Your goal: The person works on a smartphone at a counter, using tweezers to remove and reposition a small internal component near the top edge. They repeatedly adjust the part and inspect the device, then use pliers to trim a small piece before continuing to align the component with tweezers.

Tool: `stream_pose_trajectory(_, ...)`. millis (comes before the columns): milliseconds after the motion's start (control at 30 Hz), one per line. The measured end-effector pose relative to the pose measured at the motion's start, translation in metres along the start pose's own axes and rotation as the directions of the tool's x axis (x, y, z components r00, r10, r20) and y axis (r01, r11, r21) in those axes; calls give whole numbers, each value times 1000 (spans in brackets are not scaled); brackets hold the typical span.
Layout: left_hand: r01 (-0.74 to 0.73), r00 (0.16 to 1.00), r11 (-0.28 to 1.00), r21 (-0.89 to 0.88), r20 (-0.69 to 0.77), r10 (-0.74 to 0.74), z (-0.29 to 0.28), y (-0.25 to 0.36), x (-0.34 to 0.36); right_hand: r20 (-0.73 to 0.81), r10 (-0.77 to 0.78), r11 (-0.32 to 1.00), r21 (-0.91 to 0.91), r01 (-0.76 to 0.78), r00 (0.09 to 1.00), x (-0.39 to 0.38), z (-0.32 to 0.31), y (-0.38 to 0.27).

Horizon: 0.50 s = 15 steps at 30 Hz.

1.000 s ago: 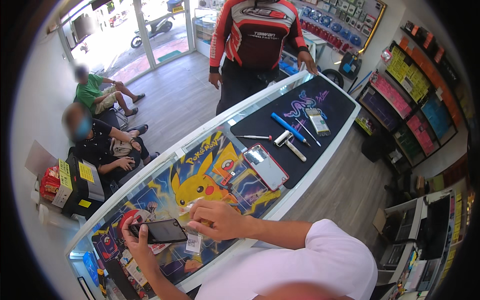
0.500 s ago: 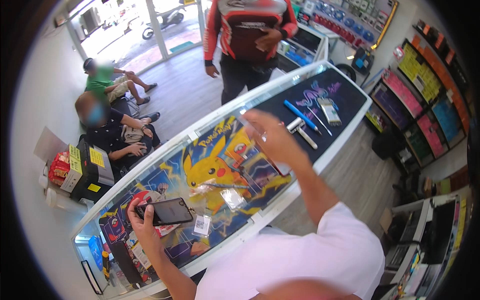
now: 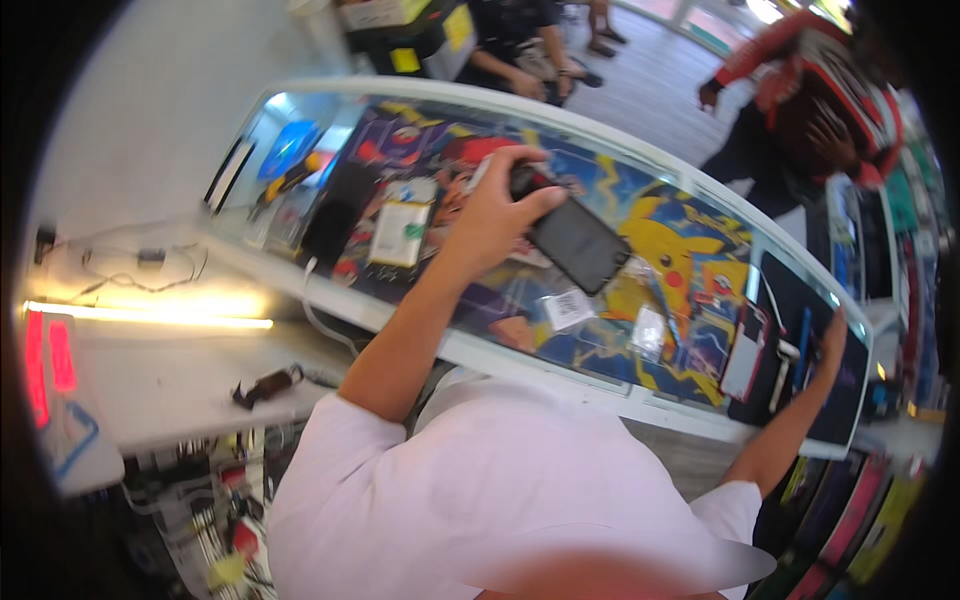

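My left hand (image 3: 503,205) grips a black smartphone (image 3: 580,243) by one end, with the dark screen facing up. The phone is over a colourful cartoon mat (image 3: 625,205) on the glass counter. My right hand (image 3: 832,338) reaches to the black mat (image 3: 832,415) at the counter's right end, close to a blue pen-like tool (image 3: 803,350); its fingers are blurred. Beside that tool lie a white-handled tool (image 3: 782,376) and a red-edged phone (image 3: 745,352). Small clear bags (image 3: 648,332) and a white label with a square code (image 3: 569,310) rest below the held phone.
A white flat phone part (image 3: 400,232) and a dark pouch-like item (image 3: 338,215) lie at the counter's left, near a white cable (image 3: 325,325). A person in a red and black top (image 3: 815,105) stands across the counter. Others sit behind it. A lit side bench (image 3: 190,375) is at left.
The view has swung left, so the counter's left end and the side bench show more. My right hand has moved onto the black mat. My left hand still holds the phone.
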<state>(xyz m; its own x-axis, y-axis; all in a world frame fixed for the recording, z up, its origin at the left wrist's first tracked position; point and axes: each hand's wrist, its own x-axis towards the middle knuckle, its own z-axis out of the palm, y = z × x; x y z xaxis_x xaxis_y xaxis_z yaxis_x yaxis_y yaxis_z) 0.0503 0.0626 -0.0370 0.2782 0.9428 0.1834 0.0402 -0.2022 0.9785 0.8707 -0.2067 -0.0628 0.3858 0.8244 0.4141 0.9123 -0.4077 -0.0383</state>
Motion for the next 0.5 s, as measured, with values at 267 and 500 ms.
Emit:
stream_pose_trajectory(267, 201, 979, 979, -10, -20, -202, -20, 21, -22, 117, 466, 801, 365, -475, 877, 36, 30, -178)
stream_pose_trajectory(500, 188, 981, 982, 33, -64, -185, -16, 22, -18, -58, 445, 836, 384, -392, 893, 28, -46, -291)
